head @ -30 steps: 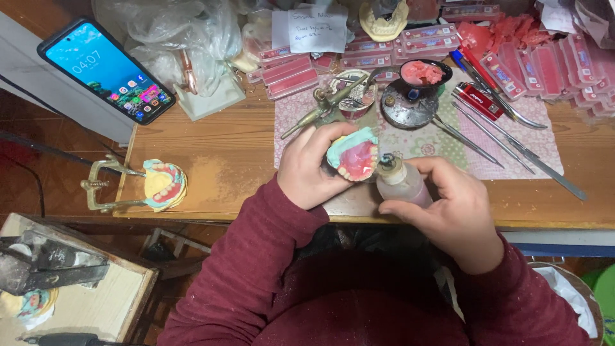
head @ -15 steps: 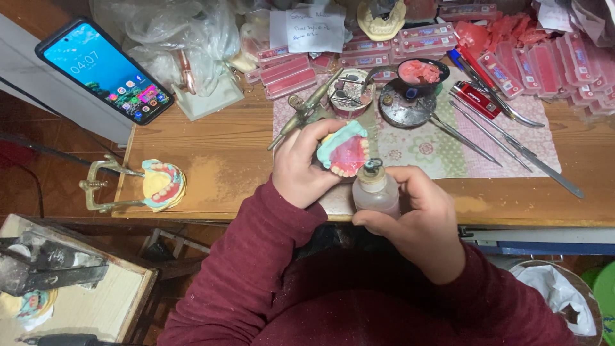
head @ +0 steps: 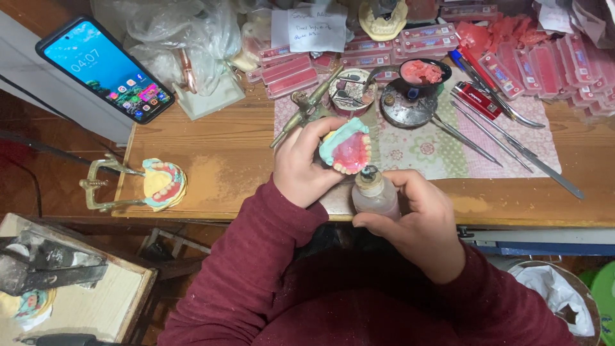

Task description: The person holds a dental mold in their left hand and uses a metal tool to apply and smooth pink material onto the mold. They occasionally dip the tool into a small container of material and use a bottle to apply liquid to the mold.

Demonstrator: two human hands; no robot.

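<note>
My left hand [head: 302, 161] grips a denture model [head: 346, 147], pink wax with a row of teeth on a turquoise cast, tilted above the table's front edge. My right hand [head: 419, 218] is wrapped around a small clear squeeze bottle [head: 373, 193] with a dark nozzle. The nozzle sits just under the teeth of the model, close to touching. Both sleeves are dark red.
A patterned mat [head: 423, 142] carries long metal instruments [head: 506, 144], a round tin [head: 406, 107] and a dark bowl of pink wax [head: 421, 72]. Pink tooth-card boxes [head: 384, 48] line the back. A phone [head: 105, 69] leans at left; an articulator with a second denture [head: 154, 184] stands near the edge.
The right hand brought the bottle left and in, under the denture model. The left hand lifted and tilted the model slightly toward the nozzle.
</note>
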